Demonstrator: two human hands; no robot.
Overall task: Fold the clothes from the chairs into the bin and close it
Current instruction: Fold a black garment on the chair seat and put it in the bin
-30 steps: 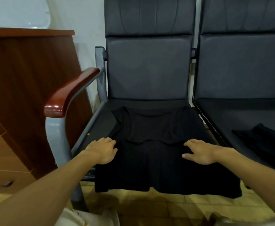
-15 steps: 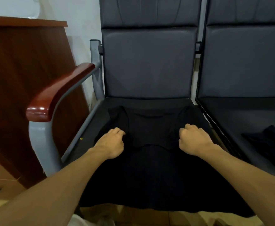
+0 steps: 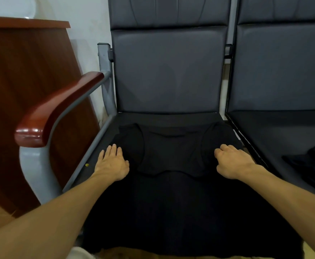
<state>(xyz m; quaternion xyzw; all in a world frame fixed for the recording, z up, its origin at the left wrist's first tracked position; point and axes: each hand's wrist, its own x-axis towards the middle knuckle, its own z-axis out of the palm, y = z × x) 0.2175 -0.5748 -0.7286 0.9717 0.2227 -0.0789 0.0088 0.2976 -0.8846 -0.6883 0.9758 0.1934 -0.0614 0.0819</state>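
A black sleeveless garment [image 3: 171, 193] lies spread flat on the seat of the left chair [image 3: 167, 71], its hem hanging over the front edge. My left hand [image 3: 111, 163] rests flat on the garment's left side, fingers extended and apart. My right hand [image 3: 233, 161] lies on the garment's right side with the fingers curled down onto the cloth; whether it pinches fabric I cannot tell. A second dark garment [image 3: 309, 165] sits crumpled on the right chair's seat [image 3: 283, 128]. The bin is out of view.
A glossy wooden armrest [image 3: 55, 113] on a grey metal frame juts out to the left of my left hand. A brown wooden cabinet [image 3: 22, 81] stands beyond it against the white wall. Tiled floor shows under the garment's hem.
Both hands slid outward from near the armholes to the garment's sides. My left hand went from a closed fist to flat with fingers spread. The camera moved closer.
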